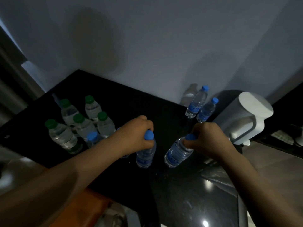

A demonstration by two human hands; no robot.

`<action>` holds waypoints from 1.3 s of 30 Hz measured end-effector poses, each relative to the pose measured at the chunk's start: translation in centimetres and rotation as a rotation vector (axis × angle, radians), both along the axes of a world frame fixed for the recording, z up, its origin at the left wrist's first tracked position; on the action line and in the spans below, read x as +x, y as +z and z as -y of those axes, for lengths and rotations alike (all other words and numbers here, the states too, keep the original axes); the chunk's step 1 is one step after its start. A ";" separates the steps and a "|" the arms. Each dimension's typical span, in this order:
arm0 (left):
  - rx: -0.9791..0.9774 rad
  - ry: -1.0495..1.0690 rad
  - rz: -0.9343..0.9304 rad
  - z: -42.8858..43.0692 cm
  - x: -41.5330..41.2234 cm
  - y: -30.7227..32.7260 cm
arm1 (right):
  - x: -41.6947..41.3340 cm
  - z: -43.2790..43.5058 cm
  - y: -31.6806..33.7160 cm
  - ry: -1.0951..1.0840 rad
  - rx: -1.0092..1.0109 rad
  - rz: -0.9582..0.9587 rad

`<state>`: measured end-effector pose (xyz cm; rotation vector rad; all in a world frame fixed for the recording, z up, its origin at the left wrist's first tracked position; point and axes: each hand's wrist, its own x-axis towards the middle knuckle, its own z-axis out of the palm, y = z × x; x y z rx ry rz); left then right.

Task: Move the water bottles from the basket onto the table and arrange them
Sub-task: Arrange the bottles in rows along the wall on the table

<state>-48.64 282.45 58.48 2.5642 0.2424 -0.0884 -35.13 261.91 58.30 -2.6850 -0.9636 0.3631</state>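
Note:
My left hand grips a blue-capped water bottle by its neck, upright over the middle of the black table. My right hand grips a second blue-capped bottle by the neck, tilted, just to the right of the first. Several green-capped bottles stand grouped at the table's left, with another blue-capped bottle at their near edge, partly behind my left forearm. Two blue-capped bottles stand at the back right by the wall. The basket is not visible.
A white electric kettle stands at the right, close to my right hand. The wall runs behind the table. A dark glossy plastic bag lies at the near right, and an orange-brown surface shows at the bottom.

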 end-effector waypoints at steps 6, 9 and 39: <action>0.022 0.003 0.044 1.5 5.9 1.7 | 4.1 3.0 1.1 0.013 0.018 0.006; 0.031 0.012 0.073 2.4 8.2 1.9 | 5.8 3.9 1.7 0.020 0.014 0.014; -0.021 -0.168 0.052 -7.3 19.2 -1.5 | 16.6 -7.3 -0.1 -0.001 -0.189 0.275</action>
